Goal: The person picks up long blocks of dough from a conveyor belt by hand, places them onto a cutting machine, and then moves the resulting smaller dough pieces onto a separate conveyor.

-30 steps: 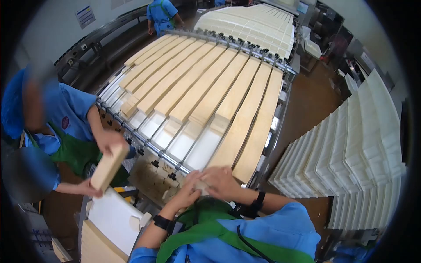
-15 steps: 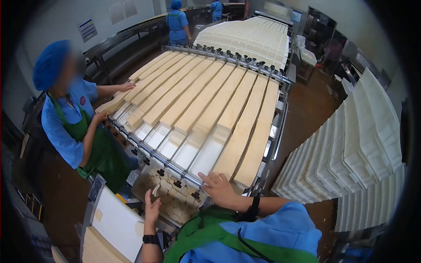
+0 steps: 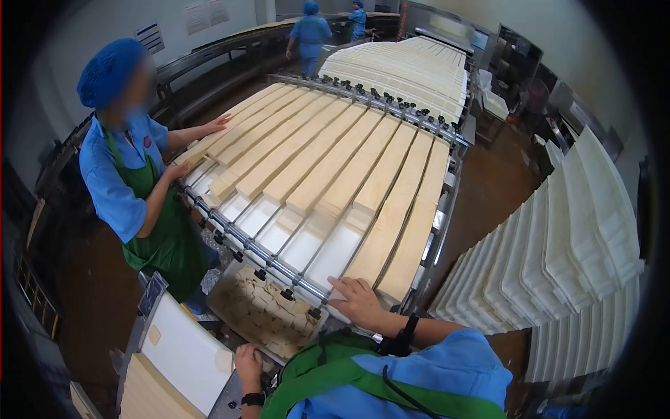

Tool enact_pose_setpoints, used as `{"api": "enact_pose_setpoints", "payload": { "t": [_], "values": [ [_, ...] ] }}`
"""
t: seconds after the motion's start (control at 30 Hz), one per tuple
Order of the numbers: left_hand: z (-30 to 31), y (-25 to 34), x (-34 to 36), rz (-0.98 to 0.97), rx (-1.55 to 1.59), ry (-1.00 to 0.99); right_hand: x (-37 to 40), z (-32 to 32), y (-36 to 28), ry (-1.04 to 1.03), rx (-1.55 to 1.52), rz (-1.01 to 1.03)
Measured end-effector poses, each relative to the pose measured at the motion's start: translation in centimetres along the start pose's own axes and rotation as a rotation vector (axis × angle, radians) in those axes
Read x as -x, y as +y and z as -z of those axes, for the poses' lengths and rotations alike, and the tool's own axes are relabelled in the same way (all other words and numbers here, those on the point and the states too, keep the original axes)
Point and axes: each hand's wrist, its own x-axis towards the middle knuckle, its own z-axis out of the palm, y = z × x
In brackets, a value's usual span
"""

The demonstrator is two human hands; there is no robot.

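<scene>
Long, flat, cream-coloured strips [image 3: 333, 160], dough-like in look, lie side by side on a slatted conveyor [image 3: 338, 244] with white belts. My right hand [image 3: 359, 302] rests open, fingers spread, at the near end of the rightmost strips, by the conveyor's metal end bar [image 3: 244, 241]. Lower down, my left hand [image 3: 249, 363] has its fingers curled at the near edge of a scrap bin [image 3: 227, 293], beside a white side surface [image 3: 183, 349]. Whatever those fingers may grip is hidden. Broken cream pieces [image 3: 264, 314] fill the bin.
A co-worker [image 3: 132, 160] at the left touches the far-left strips with both hands. Tall stacks of white trays [image 3: 537, 244] stand at the right. Black knobs [image 3: 380, 98] line a bar across the conveyor. Two other people [image 3: 309, 35] are at the back.
My left hand has dropped from above the bin to its near edge, its fingers now curled; the pale scrap by it is gone from there. My right hand stays at the strip ends.
</scene>
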Motion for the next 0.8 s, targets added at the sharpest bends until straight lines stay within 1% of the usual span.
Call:
{"api": "enact_pose_setpoints", "payload": {
  "t": [0.17,0.33,0.43,0.47,0.53,0.57,0.6,0.63,0.7,0.77,0.8],
  "values": [
    [-0.3,-0.5,0.1,-0.014,-0.024,0.025,0.1,-0.4,0.3,0.018,-0.001,0.001],
    [-0.4,-0.8,0.2,-0.032,-0.041,0.005,0.2,-0.8,0.5,0.052,0.021,0.023],
    [-0.3,-0.8,0.0,-0.04,-0.062,-0.006,0.5,-1.2,0.7,0.041,-0.069,-0.019],
    [-0.4,-1.0,0.3,-0.026,-0.076,-0.012,0.6,-1.3,0.7,0.055,-0.05,-0.018],
    [-0.6,-1.3,0.2,-0.002,-0.134,-0.082,0.4,-1.7,1.0,0.058,-0.036,-0.004],
    [-0.5,-1.3,0.3,-0.017,-0.113,-0.084,0.5,-2.1,1.3,0.059,-0.019,-0.009],
    [-0.6,-1.3,0.4,0.029,-0.115,-0.129,0.6,-2.5,1.4,0.051,-0.009,-0.014],
    [-0.9,-1.6,0.4,0.002,-0.117,-0.108,0.4,-2.5,1.3,0.074,-0.008,0.002],
    [-1.4,-2.1,0.6,-0.036,-0.069,-0.059,0.1,-2.0,1.3,0.006,-0.023,0.006],
    [-1.2,-1.8,0.5,-0.019,-0.017,-0.029,-0.3,-1.7,0.9,-0.028,0.011,-0.005],
    [-1.3,-1.8,0.4,-0.02,-0.028,-0.047,-0.2,-1.9,1.1,-0.027,0.047,-0.014]
  ]
}}
